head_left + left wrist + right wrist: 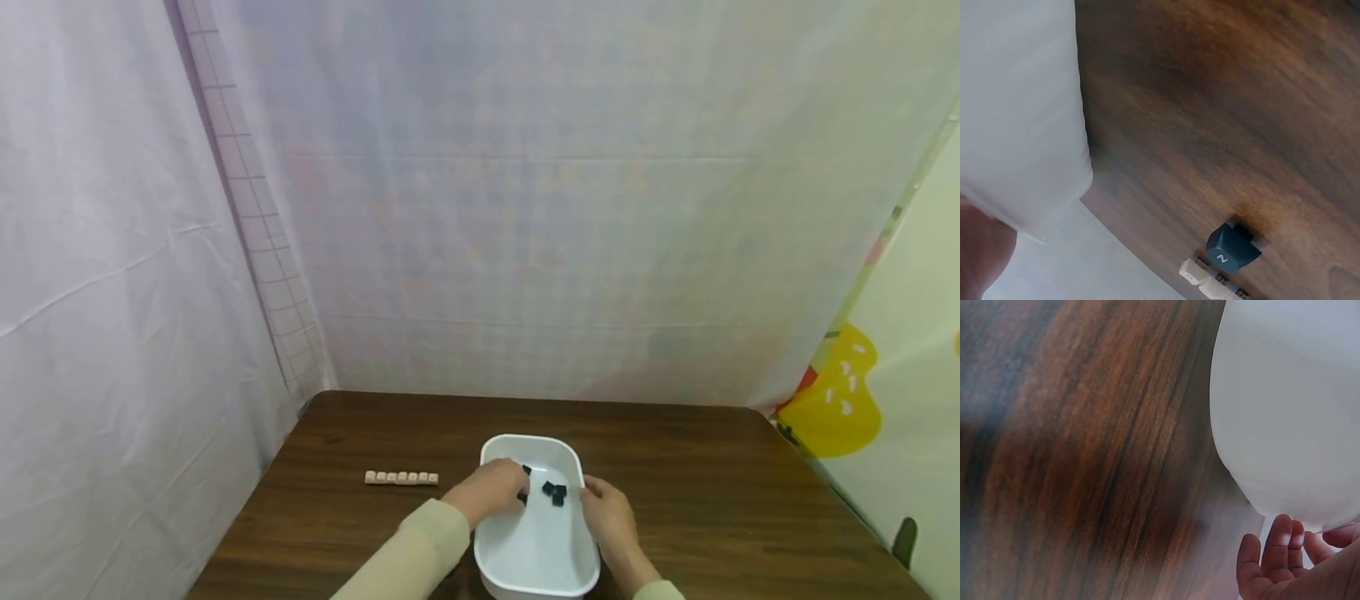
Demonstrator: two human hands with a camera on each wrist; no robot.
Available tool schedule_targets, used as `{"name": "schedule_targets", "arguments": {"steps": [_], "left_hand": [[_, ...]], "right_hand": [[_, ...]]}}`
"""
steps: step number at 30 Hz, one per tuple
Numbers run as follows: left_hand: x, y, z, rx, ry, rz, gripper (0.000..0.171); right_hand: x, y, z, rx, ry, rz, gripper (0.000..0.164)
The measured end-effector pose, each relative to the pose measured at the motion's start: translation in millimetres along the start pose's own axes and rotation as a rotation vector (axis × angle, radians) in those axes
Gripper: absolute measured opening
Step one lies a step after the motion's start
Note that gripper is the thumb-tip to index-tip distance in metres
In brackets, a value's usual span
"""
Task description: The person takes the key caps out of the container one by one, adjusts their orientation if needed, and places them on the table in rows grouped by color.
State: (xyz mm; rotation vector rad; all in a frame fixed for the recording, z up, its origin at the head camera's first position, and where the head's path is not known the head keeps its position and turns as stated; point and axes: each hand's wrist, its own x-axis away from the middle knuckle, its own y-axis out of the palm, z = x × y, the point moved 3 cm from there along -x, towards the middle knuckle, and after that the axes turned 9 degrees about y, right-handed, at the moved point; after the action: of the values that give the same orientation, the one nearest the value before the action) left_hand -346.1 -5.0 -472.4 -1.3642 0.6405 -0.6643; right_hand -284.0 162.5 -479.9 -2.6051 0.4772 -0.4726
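A white plastic tub [536, 550] stands on the table with several dark keycaps [558, 492] on its floor. Over the tub's left rim reaches my left hand [495, 487], its fingers down beside dark keycaps; whether they pinch one is hidden. My right hand [611, 517] grips the tub's right side at the rim, and in the right wrist view its fingers [1279, 544] lie by the outer wall. A row of several cream keycaps [401, 478] sits left of the tub. The left wrist view shows a dark lettered keycap [1230, 250] beside that row.
The brown wooden table [697, 475] extends to both sides of the tub. A pale curtain [525, 250] hangs behind its far edge, and another white curtain [112, 292] hangs on the left. A printed sheet with a yellow shape [832, 400] is at the right.
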Motion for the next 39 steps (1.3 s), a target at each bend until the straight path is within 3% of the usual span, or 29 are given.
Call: {"name": "schedule_targets", "arguments": {"steps": [9,14,17,22,29,33,39], "left_hand": [[0.5,-11.7,-0.5,0.093,0.067,0.124,0.030],[5.6,-17.7,-2.4,0.217,0.034,0.215,0.021],[12.5,-22.4,-5.4,0.313,0.007,0.271,0.025],[31.0,-28.6,-18.3,0.434,-0.020,0.348,0.027],[64.9,-29.2,-42.3,0.599,-0.120,0.436,0.024],[82.2,-33.3,-52.5,0.620,-0.153,0.481,0.024],[111.2,-34.5,-68.1,0.608,-0.208,0.514,0.021]], "right_hand": [[0.3,-3.2,-0.4,-0.007,-0.060,0.011,0.042],[0.4,-2.4,-0.7,-0.007,-0.038,0.007,0.043],[0.7,-1.7,-0.7,-0.008,-0.022,0.006,0.044],[2.2,-0.3,-1.5,-0.008,-0.029,0.007,0.043],[1.8,2.2,-1.8,-0.058,-0.048,-0.025,0.043],[-0.5,3.1,-1.6,-0.121,-0.038,-0.068,0.043],[-0.9,4.1,-0.6,-0.150,-0.040,-0.068,0.043]]}}
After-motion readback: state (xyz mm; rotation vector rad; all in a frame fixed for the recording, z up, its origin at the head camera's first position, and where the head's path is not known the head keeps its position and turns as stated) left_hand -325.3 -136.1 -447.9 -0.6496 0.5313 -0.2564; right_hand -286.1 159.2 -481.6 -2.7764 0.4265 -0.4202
